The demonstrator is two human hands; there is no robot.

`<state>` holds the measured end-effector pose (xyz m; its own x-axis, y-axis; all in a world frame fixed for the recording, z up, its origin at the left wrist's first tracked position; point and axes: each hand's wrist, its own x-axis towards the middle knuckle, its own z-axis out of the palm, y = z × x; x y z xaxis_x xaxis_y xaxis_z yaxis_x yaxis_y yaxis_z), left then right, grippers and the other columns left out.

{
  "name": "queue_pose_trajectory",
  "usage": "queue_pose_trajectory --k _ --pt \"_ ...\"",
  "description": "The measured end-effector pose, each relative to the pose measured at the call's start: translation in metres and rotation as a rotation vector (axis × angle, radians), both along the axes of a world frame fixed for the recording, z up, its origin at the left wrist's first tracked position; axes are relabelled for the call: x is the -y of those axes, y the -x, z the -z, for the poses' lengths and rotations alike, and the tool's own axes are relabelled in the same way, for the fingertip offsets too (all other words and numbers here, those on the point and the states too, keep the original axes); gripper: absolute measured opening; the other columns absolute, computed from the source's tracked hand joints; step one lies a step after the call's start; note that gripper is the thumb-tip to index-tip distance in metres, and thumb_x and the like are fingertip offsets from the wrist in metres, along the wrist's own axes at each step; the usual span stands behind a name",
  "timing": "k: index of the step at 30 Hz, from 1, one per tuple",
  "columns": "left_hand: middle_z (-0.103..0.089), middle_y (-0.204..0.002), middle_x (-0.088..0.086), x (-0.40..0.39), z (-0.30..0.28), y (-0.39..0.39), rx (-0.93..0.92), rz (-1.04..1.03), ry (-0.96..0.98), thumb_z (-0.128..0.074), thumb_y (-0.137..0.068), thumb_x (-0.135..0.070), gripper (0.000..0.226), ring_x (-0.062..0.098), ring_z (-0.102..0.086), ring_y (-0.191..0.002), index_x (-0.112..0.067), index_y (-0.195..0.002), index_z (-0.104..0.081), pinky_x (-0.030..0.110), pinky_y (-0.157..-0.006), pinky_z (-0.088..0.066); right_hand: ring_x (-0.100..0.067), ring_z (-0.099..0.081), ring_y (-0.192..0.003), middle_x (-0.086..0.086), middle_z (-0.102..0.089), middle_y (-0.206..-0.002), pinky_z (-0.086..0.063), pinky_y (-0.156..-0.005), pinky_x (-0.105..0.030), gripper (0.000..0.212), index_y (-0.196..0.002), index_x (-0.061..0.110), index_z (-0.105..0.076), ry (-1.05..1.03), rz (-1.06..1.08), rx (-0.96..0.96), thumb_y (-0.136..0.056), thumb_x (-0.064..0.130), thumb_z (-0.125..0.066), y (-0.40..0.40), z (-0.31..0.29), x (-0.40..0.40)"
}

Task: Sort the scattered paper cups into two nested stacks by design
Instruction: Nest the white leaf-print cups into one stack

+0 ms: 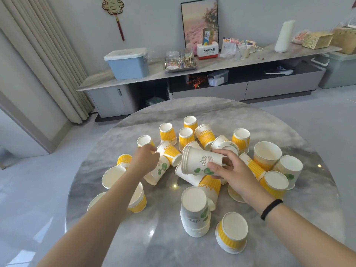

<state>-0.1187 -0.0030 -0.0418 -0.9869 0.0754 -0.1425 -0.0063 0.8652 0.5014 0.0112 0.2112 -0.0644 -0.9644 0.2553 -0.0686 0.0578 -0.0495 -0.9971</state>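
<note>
At frame centre the right hand (pixel 229 171) grips a nested leaf-print stack (pixel 200 160) sideways while the left hand (pixel 146 158), fingers curled, reaches another leaf-print cup (pixel 158 170); tilted, the stack's cups might slide apart

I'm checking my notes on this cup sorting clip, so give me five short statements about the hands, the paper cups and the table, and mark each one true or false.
1. The right hand holds a sideways nested stack of white paper cups with green leaf print. True.
2. The left hand rests flat on bare tabletop. False: it reaches among the scattered cups, by a tipped white leaf-print cup.
3. The round grey marble table is square. False: round.
4. An upside-down stack of white leaf-print cups stands near the front. True.
5. Every yellow striped paper cup is already stacked. False: many lie scattered.
</note>
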Motion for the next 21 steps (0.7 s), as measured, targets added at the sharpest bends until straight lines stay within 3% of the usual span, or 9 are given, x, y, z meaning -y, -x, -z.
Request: queue_pose_trajectory --k 3,8,10,13,15,18,21 --pt "-0.054 -0.128 0.012 0.007 0.018 0.004 0.081 0.099 0.431 -0.051 -0.087 -0.050 0.053 0.033 -0.046 -0.121 -0.015 -0.128 -0.050 0.041 -0.099 -0.036 -0.020 -0.068 -0.096 -0.007 -0.063 -0.111 -0.059 -0.077 -0.035 0.043 -0.118 0.022 -0.056 -0.023 -0.010 0.015 -0.078 0.019 -0.072 0.002 0.003 0.001" --pt "-0.060 -0.107 -0.003 0.005 0.039 0.002 0.182 0.184 0.464 -0.066 -0.071 -0.054 0.068 0.025 -0.056 -0.113 -0.023 -0.127 -0.043 0.042 -0.102 -0.035 -0.017 -0.068 -0.095 -0.003 -0.063 -0.111 -0.059 -0.078 -0.035 0.042 -0.115 0.027 -0.056 -0.066 -0.020 0.026 -0.077 0.022 -0.072 0.003 0.007 0.000" --pt "-0.062 -0.114 -0.001 0.006 0.037 0.002 0.176 0.178 0.411 -0.072 -0.066 -0.047 0.072 0.025 -0.057 -0.112 -0.024 -0.128 -0.043 0.043 -0.100 -0.038 -0.017 -0.068 -0.095 -0.004 -0.063 -0.112 -0.059 -0.078 -0.036 0.043 -0.116 0.028 -0.055 -0.090 -0.007 0.027 -0.077 0.024 -0.073 0.004 0.009 -0.001" --pt "-0.058 -0.119 0.006 0.010 0.012 0.000 0.123 0.183 0.237 -0.080 -0.063 -0.033 0.078 0.025 -0.057 -0.101 -0.022 -0.131 -0.045 0.036 -0.083 -0.049 -0.018 -0.067 -0.094 -0.005 -0.061 -0.114 -0.059 -0.076 -0.034 0.045 -0.117 0.029 -0.055 -0.146 0.025 0.020 -0.076 0.027 -0.073 0.005 0.010 -0.004" --pt "-0.058 -0.116 0.003 0.014 -0.010 -0.002 0.144 0.236 0.139 -0.081 -0.065 -0.025 0.072 0.021 -0.054 -0.095 -0.023 -0.129 -0.047 0.030 -0.076 -0.045 -0.018 -0.067 -0.094 -0.006 -0.061 -0.115 -0.059 -0.076 -0.034 0.043 -0.115 0.030 -0.055 -0.165 0.032 0.016 -0.076 0.027 -0.073 0.006 0.009 -0.006" --pt "-0.060 -0.106 -0.004 0.016 -0.047 -0.021 0.290 0.377 -0.070 -0.079 -0.068 -0.016 0.066 0.019 -0.057 -0.097 -0.033 -0.124 -0.048 0.029 -0.081 -0.048 -0.019 -0.066 -0.097 -0.007 -0.061 -0.117 -0.059 -0.076 -0.034 0.042 -0.114 0.031 -0.054 -0.131 -0.025 0.011 -0.076 0.025 -0.073 0.004 0.003 -0.006" --pt "-0.059 -0.107 -0.007 0.012 -0.059 -0.044 0.361 0.497 -0.146 -0.076 -0.072 -0.009 0.068 0.016 -0.058 -0.100 -0.039 -0.125 -0.045 0.028 -0.087 -0.049 -0.018 -0.066 -0.099 -0.007 -0.062 -0.116 -0.060 -0.074 -0.030 0.037 -0.111 0.029 -0.055 -0.059 -0.128 -0.028 -0.078 0.020 -0.070 -0.001 -0.006 -0.001"
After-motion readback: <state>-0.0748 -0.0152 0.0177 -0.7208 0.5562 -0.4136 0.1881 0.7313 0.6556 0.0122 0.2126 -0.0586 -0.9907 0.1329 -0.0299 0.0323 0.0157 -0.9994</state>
